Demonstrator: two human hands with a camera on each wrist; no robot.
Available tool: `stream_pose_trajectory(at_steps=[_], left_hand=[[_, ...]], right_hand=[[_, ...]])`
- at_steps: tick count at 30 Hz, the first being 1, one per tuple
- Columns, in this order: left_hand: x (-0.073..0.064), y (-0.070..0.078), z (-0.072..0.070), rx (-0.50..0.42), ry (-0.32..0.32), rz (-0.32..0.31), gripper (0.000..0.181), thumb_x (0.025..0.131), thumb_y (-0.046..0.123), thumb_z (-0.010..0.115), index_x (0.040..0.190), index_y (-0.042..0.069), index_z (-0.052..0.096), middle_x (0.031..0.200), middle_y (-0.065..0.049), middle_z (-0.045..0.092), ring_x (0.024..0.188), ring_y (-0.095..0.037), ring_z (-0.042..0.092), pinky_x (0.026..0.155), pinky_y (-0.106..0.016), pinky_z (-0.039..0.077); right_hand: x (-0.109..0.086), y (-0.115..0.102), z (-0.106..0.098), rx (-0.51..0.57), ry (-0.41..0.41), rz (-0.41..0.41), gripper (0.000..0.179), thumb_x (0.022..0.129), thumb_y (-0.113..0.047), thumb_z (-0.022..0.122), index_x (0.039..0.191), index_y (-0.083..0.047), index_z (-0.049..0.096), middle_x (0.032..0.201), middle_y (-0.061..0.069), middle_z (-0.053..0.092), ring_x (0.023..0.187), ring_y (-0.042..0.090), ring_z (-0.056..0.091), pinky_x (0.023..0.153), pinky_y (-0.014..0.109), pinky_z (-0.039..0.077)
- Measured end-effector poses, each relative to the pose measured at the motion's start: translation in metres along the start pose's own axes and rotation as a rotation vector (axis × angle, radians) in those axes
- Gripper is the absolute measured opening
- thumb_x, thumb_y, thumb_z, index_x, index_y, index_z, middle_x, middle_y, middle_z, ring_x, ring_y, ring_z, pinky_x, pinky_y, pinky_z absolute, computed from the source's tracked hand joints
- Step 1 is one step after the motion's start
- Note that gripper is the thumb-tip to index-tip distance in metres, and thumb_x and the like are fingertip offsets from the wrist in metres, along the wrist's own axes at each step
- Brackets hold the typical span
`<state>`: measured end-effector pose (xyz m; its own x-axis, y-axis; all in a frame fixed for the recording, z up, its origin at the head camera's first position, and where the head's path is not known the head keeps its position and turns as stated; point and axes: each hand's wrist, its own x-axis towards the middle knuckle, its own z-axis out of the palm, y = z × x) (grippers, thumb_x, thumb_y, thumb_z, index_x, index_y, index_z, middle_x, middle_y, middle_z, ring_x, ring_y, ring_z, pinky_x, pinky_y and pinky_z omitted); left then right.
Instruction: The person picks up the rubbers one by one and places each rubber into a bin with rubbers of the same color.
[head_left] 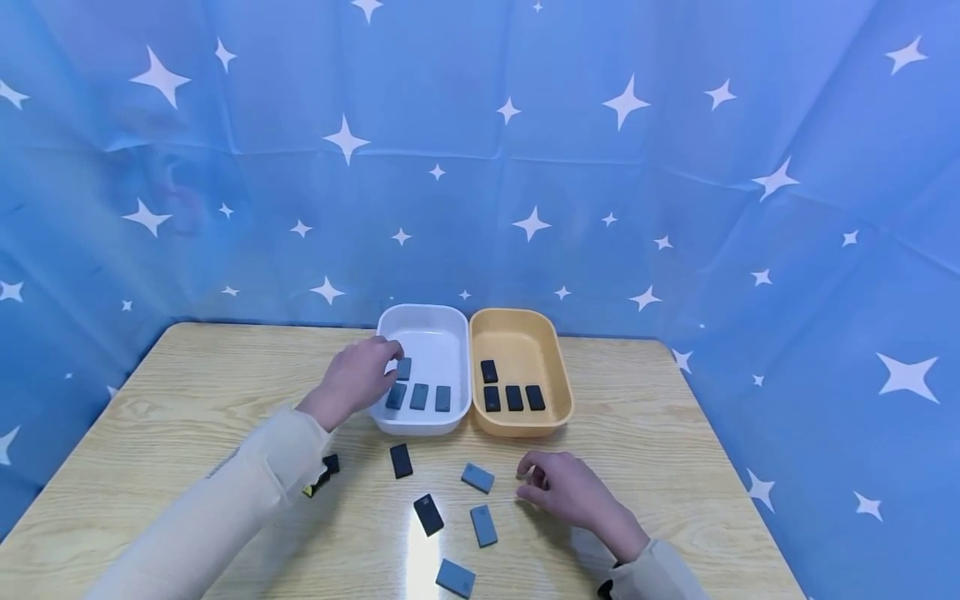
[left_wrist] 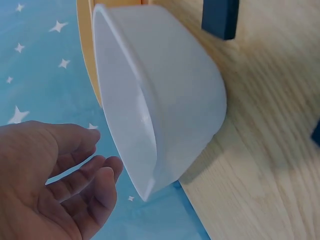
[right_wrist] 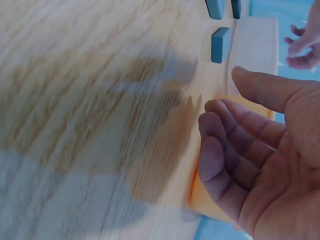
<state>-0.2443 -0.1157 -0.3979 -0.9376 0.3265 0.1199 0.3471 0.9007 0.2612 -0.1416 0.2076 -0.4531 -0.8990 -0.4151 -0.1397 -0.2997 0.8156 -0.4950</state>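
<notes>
Over the left side of a white bin (head_left: pixel 423 427) hovers my left hand (head_left: pixel 356 379), its fingers loosely bent; the left wrist view shows nothing between them. Inside that bin lie several blue-grey rectangular blocks (head_left: pixel 419 397), one of them (head_left: pixel 404 368) just beside the fingertips. My right hand (head_left: pixel 573 492) hangs above the table with relaxed, empty fingers, as the right wrist view also shows. To its left are a blue block (head_left: pixel 477 477) and another blue block (head_left: pixel 483 526). An orange bin (head_left: pixel 522 429) adjoins the white one and contains several black blocks (head_left: pixel 514 398).
On the wooden table (head_left: pixel 630 400) in front of the bins lie a black block (head_left: pixel 401 461), another black block (head_left: pixel 428 515) and a blue block (head_left: pixel 455 577) near the front. A black-and-yellow object (head_left: pixel 324 475) is partly hidden by the left sleeve. A starry blue curtain (head_left: pixel 450 267) stands behind.
</notes>
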Motion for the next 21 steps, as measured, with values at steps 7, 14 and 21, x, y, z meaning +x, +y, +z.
stream_pose_trajectory(at_steps=[7,14,21], left_hand=[[-0.022,0.003,-0.003,-0.02,0.012,0.037,0.021,0.088,0.016,0.069,0.107,0.01,0.069,0.099,-0.008,0.068,0.077,-0.019,0.063,0.065,-0.035,0.053],[-0.039,0.004,-0.006,-0.027,0.02,0.029,0.02,0.087,0.019,0.071,0.106,0.012,0.07,0.099,-0.006,0.069,0.074,-0.016,0.062,0.061,-0.03,0.05],[-0.053,0.003,-0.008,-0.035,0.042,0.037,0.019,0.085,0.018,0.073,0.103,0.012,0.071,0.095,-0.004,0.069,0.069,-0.013,0.059,0.059,-0.028,0.048]], right_hand=[[0.001,-0.002,-0.001,-0.001,0.0,-0.008,0.017,0.087,-0.024,0.071,0.1,-0.012,0.068,0.072,-0.01,0.06,0.06,0.001,0.049,0.057,0.022,0.041],[0.002,-0.004,0.0,0.009,-0.019,-0.001,0.016,0.088,-0.023,0.071,0.099,-0.012,0.068,0.072,-0.009,0.06,0.059,0.002,0.049,0.055,0.022,0.041],[0.004,-0.005,0.0,0.004,-0.021,-0.005,0.017,0.087,-0.024,0.071,0.099,-0.013,0.068,0.073,-0.01,0.061,0.06,0.002,0.049,0.056,0.022,0.041]])
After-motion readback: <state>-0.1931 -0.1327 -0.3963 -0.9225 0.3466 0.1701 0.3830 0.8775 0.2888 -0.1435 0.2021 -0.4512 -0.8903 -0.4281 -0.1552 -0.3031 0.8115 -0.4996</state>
